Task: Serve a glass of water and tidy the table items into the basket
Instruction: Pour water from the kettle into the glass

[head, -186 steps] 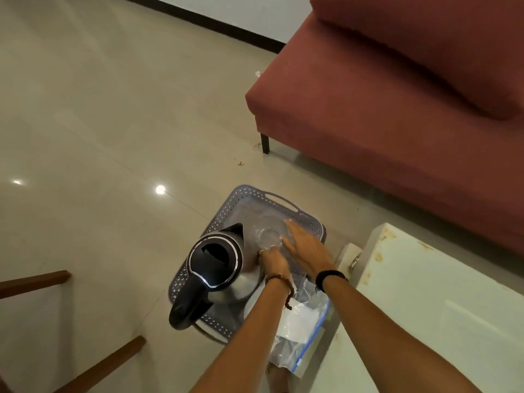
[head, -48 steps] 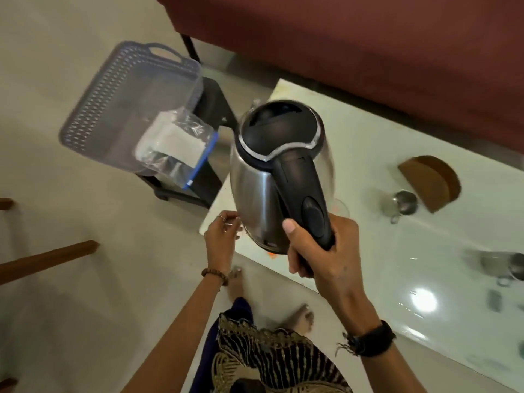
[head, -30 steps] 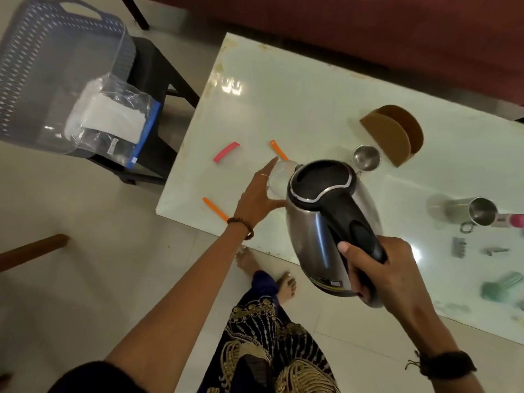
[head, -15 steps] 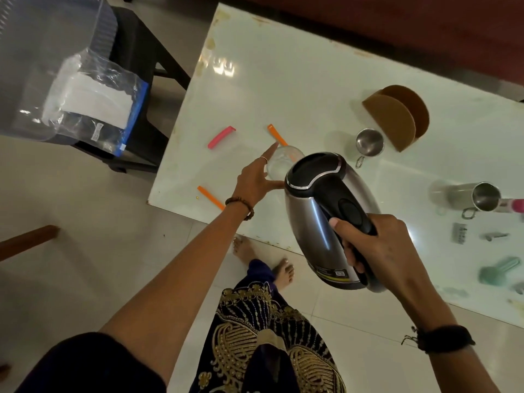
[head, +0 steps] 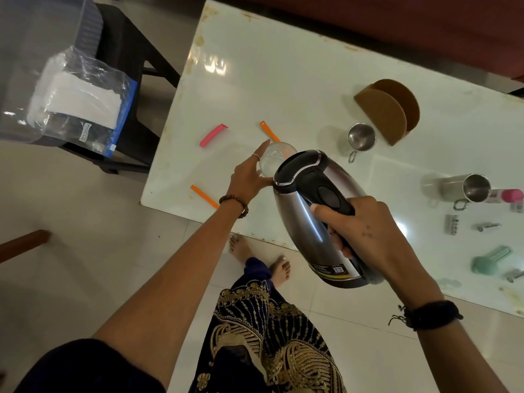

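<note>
A clear glass (head: 276,158) stands on the white table (head: 283,80) near its front left corner. My left hand (head: 249,174) holds the glass from the left, fingers and thumb round its side. My right hand (head: 365,228) grips the black handle of a steel kettle (head: 314,222), which is tipped forward with its black lid end right over the glass rim. The grey basket (head: 25,38) sits on a dark stool at the upper left, with a clear bag of white paper (head: 79,100) hanging out of it.
On the table lie a pink strip (head: 213,135), two orange strips (head: 269,131) (head: 204,196), a brown holder (head: 388,110), a small steel cup (head: 361,136), a steel mug (head: 465,188), a pink-capped tube (head: 510,195), a green item (head: 490,259) and small metal bits. A red sofa lies behind.
The kettle has tipped further forward, its lid end now down over the glass. My left hand stays on the glass.
</note>
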Tool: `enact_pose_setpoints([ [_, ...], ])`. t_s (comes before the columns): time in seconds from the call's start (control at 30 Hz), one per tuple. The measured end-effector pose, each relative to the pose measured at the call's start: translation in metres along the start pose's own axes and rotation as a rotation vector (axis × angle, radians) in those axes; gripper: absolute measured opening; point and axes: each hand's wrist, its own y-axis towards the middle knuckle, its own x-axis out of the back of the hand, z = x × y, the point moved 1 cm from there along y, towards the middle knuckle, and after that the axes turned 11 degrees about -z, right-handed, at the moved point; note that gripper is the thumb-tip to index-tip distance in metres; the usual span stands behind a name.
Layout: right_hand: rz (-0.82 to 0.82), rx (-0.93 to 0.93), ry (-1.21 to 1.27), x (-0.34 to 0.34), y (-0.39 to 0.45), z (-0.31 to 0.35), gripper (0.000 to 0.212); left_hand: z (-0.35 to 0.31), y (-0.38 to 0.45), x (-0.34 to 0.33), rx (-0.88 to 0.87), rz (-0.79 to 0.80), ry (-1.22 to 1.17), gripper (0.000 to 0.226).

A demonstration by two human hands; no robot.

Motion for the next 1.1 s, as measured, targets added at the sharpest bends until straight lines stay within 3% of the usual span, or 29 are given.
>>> enact_pose_setpoints([
  [1.1,-0.01,-0.044,-0.051,0.0049,-0.0032,0.0079,0.039,0.0032,0.0019,0.0017,-0.002,-0.007,0.08,0.087],
])
